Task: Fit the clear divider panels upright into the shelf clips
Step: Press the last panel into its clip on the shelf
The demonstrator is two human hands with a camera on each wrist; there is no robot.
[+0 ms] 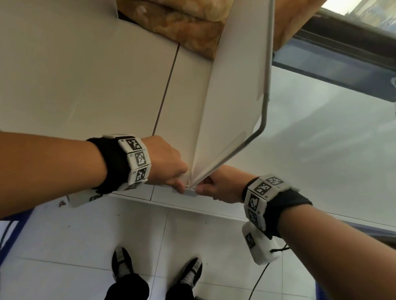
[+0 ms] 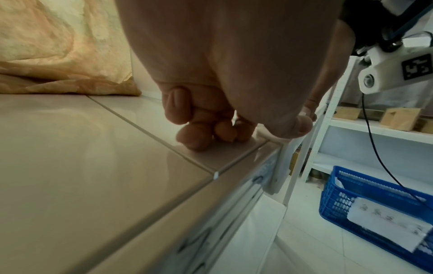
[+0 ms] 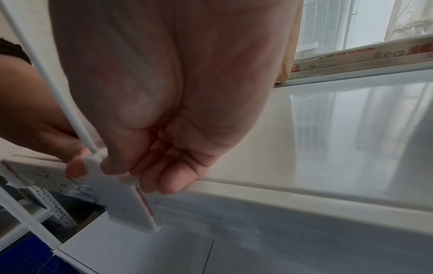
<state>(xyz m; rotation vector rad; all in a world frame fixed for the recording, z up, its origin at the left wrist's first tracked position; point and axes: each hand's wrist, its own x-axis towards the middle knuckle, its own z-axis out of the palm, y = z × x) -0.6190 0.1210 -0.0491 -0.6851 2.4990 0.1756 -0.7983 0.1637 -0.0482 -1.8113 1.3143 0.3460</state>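
Note:
A clear divider panel [image 1: 230, 89] stands upright on the white shelf top [image 1: 75, 63], running from the back to the front edge. Its front bottom corner sits in a white shelf clip [image 1: 191, 192] that hangs over the shelf's front lip. My left hand [image 1: 174, 172] is on the clip's left side, its curled fingers [image 2: 199, 137] resting on the shelf and its thumb against the clip [image 2: 276, 172]. My right hand [image 1: 212, 185] pinches the same clip [image 3: 126, 196] from the right, beside the panel's edge [image 3: 46, 74]. The slot itself is hidden by fingers.
Crumpled yellow-brown fabric [image 1: 179, 2] lies at the shelf's back, left of the panel. A window frame [image 1: 366, 47] runs along the back right. Below stand a blue crate [image 2: 374, 204] and a white rack with wooden blocks [image 2: 398, 120]. My feet are on the tiled floor.

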